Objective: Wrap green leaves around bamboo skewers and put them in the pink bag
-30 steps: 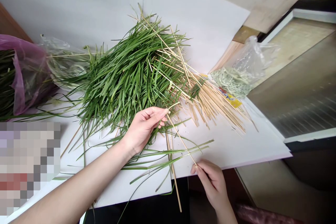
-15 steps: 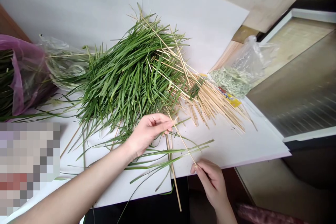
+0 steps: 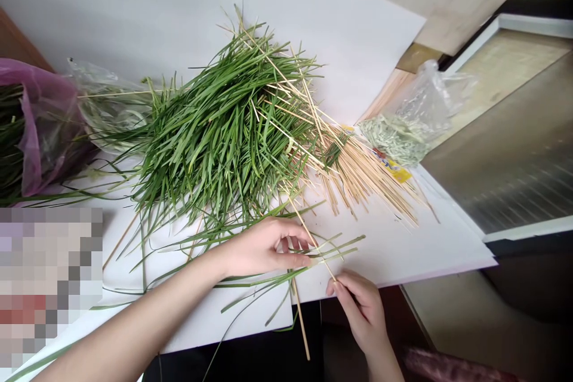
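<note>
My left hand (image 3: 264,248) curls around several long grass blades (image 3: 286,274) close to a thin bamboo skewer (image 3: 308,239). My right hand (image 3: 358,304) pinches the lower end of that skewer near the edge of a white board (image 3: 385,256). Above both hands lies a large heap of long green grass leaves (image 3: 224,131), with skewers mixed in among them. A fan of loose bamboo skewers (image 3: 367,179) spreads out from the heap's right side. Another skewer (image 3: 299,322) sticks out past the board's front edge.
A pink plastic bag (image 3: 45,125) holding dark green leaves lies at the left. Clear plastic bags with pale leaves (image 3: 403,131) lie behind the skewers, beside a yellow label (image 3: 394,170). A metal surface (image 3: 505,161) lies to the right, beyond the board's edge.
My left hand has moved down and right, away from the heap, and now curls around loose blades by the skewer. My right hand has stayed in place on the skewer.
</note>
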Motion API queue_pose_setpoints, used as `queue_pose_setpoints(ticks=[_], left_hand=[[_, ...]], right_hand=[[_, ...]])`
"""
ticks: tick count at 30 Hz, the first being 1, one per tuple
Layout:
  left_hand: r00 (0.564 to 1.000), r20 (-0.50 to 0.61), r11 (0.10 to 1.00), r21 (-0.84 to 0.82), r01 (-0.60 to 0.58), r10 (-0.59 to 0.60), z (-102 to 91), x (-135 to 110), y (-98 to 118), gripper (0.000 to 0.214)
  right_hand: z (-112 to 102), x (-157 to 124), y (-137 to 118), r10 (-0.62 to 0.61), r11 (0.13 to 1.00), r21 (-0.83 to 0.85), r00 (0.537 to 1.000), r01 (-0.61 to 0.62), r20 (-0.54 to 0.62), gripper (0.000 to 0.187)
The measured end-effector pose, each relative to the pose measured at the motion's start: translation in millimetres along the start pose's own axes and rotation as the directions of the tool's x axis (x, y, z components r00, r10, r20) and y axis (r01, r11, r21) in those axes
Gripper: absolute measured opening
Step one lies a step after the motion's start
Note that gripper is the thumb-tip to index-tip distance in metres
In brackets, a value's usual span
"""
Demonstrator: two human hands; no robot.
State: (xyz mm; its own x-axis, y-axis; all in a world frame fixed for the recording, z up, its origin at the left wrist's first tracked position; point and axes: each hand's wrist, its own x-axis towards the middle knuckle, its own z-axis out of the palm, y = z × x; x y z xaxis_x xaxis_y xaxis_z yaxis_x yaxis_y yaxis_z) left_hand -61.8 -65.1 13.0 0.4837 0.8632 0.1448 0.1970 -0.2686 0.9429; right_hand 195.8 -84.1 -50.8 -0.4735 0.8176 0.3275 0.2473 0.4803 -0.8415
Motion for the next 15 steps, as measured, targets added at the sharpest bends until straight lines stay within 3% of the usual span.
queue_pose_setpoints(ticks=[3,6,9,12,15], left_hand=[[0.998,0.046,0.990,0.133,-0.049,0.044,-9.0,-1,4,0.034],[0.991,-0.086,0.941,0.332,-0.065,0.099,-6.5,1,0,0.039],[0.971,-0.167,0.801,0.597,-0.039,0.172,0.4,3,-11,0.033],[0.983,-0.122,0.686,0.728,-0.003,0.134,4.0,5,-20,0.028],[0.988,-0.125,0.642,0.766,0.036,0.094,4.3,5,-24,0.028]], right_hand=[[-1,-1,0,0.023,1.000,0.019,1.000,-0.022,-0.006,0.034],[-1,0,-1,0.027,0.999,0.030,1.000,-0.027,-0.008,0.035],[-1,0,-1,0.022,0.999,0.032,1.000,-0.022,-0.008,0.034],[-1,0,-1,0.027,0.999,0.025,1.000,-0.026,-0.009,0.035],[-1,1,-1,0.022,0.999,0.030,1.000,-0.021,-0.007,0.034]])
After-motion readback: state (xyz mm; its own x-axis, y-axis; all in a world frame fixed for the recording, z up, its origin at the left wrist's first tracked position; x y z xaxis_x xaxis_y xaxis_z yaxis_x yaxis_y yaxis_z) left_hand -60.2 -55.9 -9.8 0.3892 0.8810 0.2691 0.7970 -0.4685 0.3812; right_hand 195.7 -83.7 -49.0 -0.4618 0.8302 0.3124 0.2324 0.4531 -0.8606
